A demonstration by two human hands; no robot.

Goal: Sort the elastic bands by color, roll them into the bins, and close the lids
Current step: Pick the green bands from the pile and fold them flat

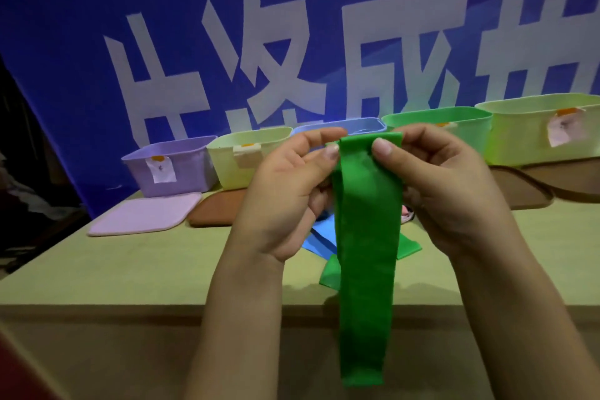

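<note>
Both your left hand point(285, 185) and right hand point(451, 185) pinch the top of the long green elastic band point(363, 269) hanging past the tabletop's point(130, 269) near edge, so uneven rolling could skew it.

Your left hand point(279, 191) bare, no glove or ring, your right hand point(454, 191) bare too, short trimmed nails on both thumbs, both forearms bare with no sleeve or watch, entering from 6 o'clock.
</note>
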